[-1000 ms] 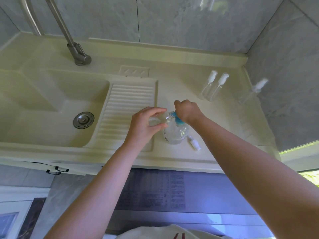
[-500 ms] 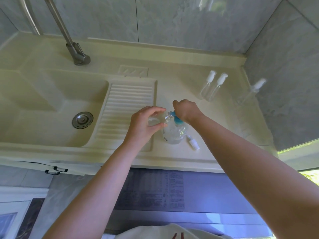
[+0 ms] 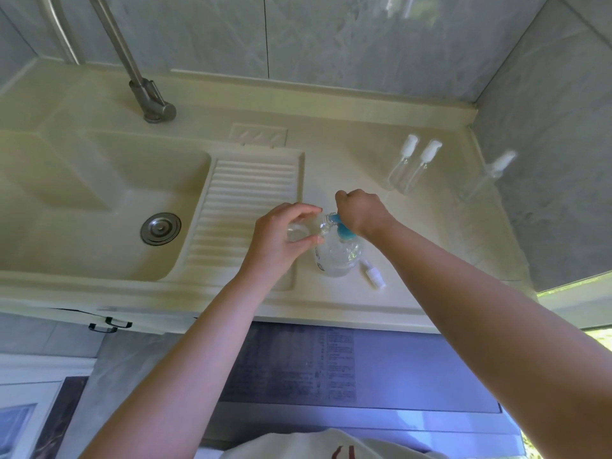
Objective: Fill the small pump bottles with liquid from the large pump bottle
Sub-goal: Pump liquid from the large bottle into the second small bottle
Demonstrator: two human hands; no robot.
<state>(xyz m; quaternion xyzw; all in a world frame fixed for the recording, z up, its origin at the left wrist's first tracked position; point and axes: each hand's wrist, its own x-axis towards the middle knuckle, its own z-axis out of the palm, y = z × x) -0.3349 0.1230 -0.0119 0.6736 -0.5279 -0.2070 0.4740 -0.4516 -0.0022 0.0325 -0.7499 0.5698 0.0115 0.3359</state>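
The large clear pump bottle (image 3: 337,256) with a blue pump head stands on the cream counter near its front edge. My right hand (image 3: 361,212) presses down on the blue pump, fingers curled over it. My left hand (image 3: 281,236) grips a small clear bottle (image 3: 306,230), uncapped and tilted, with its mouth at the blue nozzle. A small white pump cap (image 3: 373,277) lies on the counter just right of the large bottle.
Two small capped bottles (image 3: 412,170) stand together at the back right, a third (image 3: 490,175) near the right wall. A ribbed washboard (image 3: 245,200) and sink basin (image 3: 99,207) with drain lie to the left, a metal faucet (image 3: 145,91) behind.
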